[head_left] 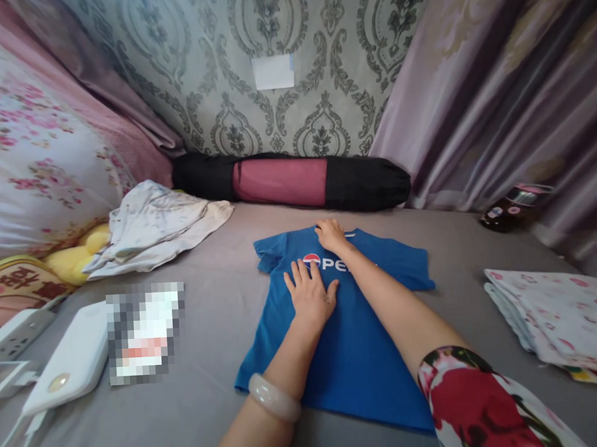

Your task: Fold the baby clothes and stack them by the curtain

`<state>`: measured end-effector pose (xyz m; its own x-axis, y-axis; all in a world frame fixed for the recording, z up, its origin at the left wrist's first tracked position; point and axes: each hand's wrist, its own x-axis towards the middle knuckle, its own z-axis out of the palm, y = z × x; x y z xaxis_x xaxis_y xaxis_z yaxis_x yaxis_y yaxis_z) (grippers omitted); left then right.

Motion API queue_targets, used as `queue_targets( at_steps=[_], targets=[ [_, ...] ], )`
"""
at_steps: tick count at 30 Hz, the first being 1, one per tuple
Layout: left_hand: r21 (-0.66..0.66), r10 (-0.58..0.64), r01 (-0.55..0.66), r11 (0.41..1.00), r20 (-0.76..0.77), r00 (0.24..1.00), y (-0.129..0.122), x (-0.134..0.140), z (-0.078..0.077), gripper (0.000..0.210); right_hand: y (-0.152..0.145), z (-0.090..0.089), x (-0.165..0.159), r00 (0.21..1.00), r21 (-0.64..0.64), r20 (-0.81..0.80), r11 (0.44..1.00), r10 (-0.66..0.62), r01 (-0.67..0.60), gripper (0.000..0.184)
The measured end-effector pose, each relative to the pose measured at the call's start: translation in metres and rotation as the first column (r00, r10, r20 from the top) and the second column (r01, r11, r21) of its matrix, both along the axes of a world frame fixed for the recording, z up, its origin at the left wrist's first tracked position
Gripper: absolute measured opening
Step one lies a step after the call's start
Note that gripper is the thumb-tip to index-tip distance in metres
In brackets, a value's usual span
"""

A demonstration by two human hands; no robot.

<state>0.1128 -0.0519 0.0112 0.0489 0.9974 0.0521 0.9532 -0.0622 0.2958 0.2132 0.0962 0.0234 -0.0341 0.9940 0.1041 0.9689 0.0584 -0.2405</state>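
Note:
A blue T-shirt (355, 354) with a round red, white and blue logo and white letters lies spread on the grey sheet, its collar away from me. My left hand (311, 296) rests flat on its chest, fingers spread beside the logo. The left wrist carries a pale bangle (275, 398). Farther up, my right hand (332, 235) is at the collar's left side, its fingers bent and closed on the cloth there. The right forearm crosses over the shirt and hides some of the letters.
A black and pink rolled bag (281, 182) lies along the wall. Crumpled pale cloth (163, 220), a white power bank (68, 359) and a power strip (19, 335) are on the left. At right are folded patterned cloth (558, 310) and a dark bottle (510, 209).

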Motion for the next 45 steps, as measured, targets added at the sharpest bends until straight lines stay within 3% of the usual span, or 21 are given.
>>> queue_targets(
  at_steps=[7,13,19,24,31,35,41,45],
  targets=[
    [-0.035,0.072,-0.072,0.997,0.003,0.997,0.006,-0.008,0.002,0.098,0.017,-0.009,-0.016,0.999,-0.011,0.004,0.999,-0.040,0.040,0.028],
    [-0.057,0.074,-0.075,0.996,-0.018,0.997,0.007,-0.009,0.004,0.098,0.016,-0.024,-0.018,0.997,0.171,-0.049,0.983,-0.056,0.064,0.034],
    [-0.071,0.071,-0.075,0.995,-0.053,0.996,0.008,-0.010,0.004,0.096,0.001,-0.031,-0.016,0.986,0.220,-0.165,0.973,-0.038,0.074,0.034],
    [-0.084,0.051,-0.056,0.995,-0.066,0.997,0.008,-0.012,0.003,0.096,-0.037,-0.032,-0.004,0.983,0.218,-0.174,0.976,0.058,-0.018,0.043],
    [-0.052,0.049,-0.052,0.997,-0.050,0.998,0.008,-0.016,0.001,0.096,-0.096,-0.024,0.022,0.989,0.055,-0.045,0.989,-0.137,0.140,0.052],
    [-0.034,0.030,-0.032,0.999,-0.036,0.999,0.007,-0.019,0.001,0.093,-0.130,-0.020,0.043,0.987,0.007,0.011,0.987,-0.160,0.159,0.055],
    [0.015,0.042,-0.041,0.999,-0.050,0.998,0.007,-0.025,-0.002,0.073,-0.200,-0.010,0.063,0.999,-0.051,0.052,0.999,0.006,-0.004,0.058],
    [0.056,0.068,-0.064,0.996,-0.078,0.995,0.007,-0.024,-0.005,0.072,-0.248,-0.003,0.071,0.984,-0.072,0.023,0.982,0.174,-0.172,0.058]
  ],
)
